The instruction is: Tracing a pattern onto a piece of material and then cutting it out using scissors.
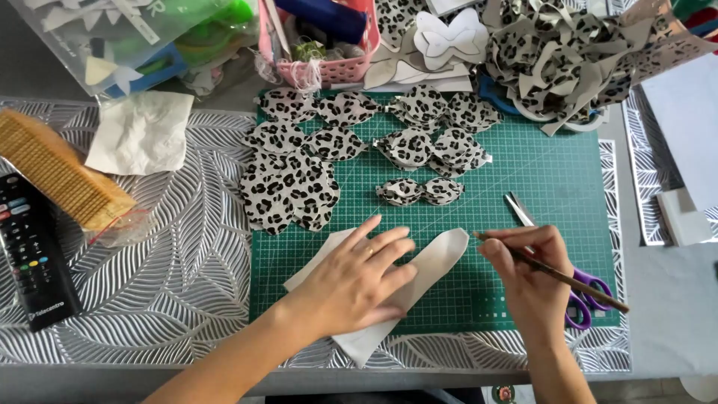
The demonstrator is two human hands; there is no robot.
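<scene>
My left hand [355, 277] lies flat, fingers spread, pressing a pale beige fabric piece [437, 258] onto the green cutting mat [538, 172]. My right hand [527, 273] grips a brown pencil [568, 280], its tip right at the rounded right end of the fabric. Purple-handled scissors [580, 288] lie on the mat under the right hand. Above the hands, several leopard-print fabric shapes [288, 187] and folded leopard bows [419, 191] are laid out on the mat.
A heap of leopard scraps [568, 52] and a pink basket [329, 60] stand at the back. At left lie a black remote control [30, 251], a wrapped yellow block [60, 172] and a crumpled white paper [142, 131] on a leaf-patterned placemat [172, 284].
</scene>
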